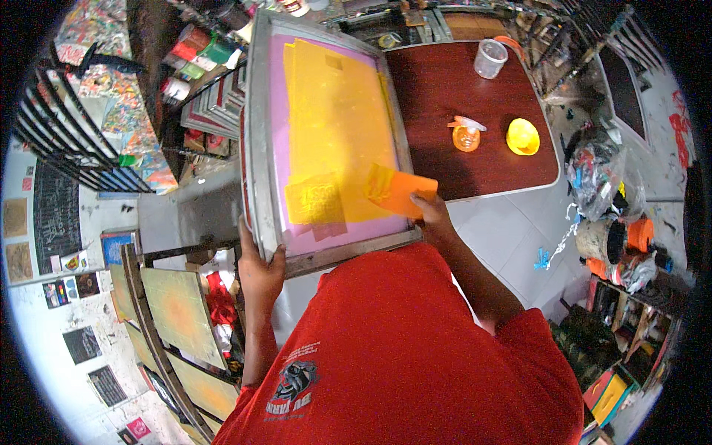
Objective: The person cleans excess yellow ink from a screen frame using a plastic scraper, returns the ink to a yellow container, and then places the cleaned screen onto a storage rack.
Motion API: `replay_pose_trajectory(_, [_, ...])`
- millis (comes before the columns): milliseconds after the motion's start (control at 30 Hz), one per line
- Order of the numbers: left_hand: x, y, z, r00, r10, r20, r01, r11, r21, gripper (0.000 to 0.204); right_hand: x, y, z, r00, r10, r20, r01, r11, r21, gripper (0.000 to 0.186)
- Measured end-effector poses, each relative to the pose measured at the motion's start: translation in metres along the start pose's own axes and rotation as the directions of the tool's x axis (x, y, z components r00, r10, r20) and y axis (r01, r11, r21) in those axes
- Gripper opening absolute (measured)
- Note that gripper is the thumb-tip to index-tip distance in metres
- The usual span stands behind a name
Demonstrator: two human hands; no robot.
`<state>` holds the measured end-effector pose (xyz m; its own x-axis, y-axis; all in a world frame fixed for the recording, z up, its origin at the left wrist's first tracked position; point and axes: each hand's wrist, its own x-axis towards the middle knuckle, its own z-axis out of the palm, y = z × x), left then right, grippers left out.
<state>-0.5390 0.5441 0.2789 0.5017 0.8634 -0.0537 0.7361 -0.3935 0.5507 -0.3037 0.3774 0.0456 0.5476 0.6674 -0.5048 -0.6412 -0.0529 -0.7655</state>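
Observation:
A screen-printing frame [259, 111] with grey bars stands in front of me, its mesh pinkish around a broad coat of yellow ink [334, 119]. Brownish tape [328, 226] shows on the mesh near its lower edge. My left hand [261, 268] grips the frame at the lower left corner, thumb on the front and fingers along the side. In my right hand [436, 216] is a flat orange squeegee [410, 191], pinched at its right end. Yellow ink smears its left end, which is over the lower right part of the mesh.
A dark red table [437, 89] behind the frame bears a clear plastic cup [490, 59], an orange jar [466, 138] and a yellow bowl [523, 137]. Stacked frames [215, 107] stand at left, a wooden rack of boards [182, 308] at lower left, and a clear bag [601, 170] at right.

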Motion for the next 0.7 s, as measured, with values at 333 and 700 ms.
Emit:
replay_pose_trajectory(333, [0.005, -0.016, 0.000, 0.999, -0.023, 0.042, 0.027, 0.994, -0.110, 0.038, -0.071, 0.037, -0.040, 0.980, -0.191, 0.052, 0.195, 0.891, -0.410, 0.024])
replay_pose_trajectory(700, [0.013, -0.009, -0.002, 0.996, -0.012, 0.091, 0.017, 0.999, -0.052, 0.056, 0.045, 0.151, -0.057, 0.937, -0.349, -0.032, 0.330, 0.909, -0.256, 0.015])
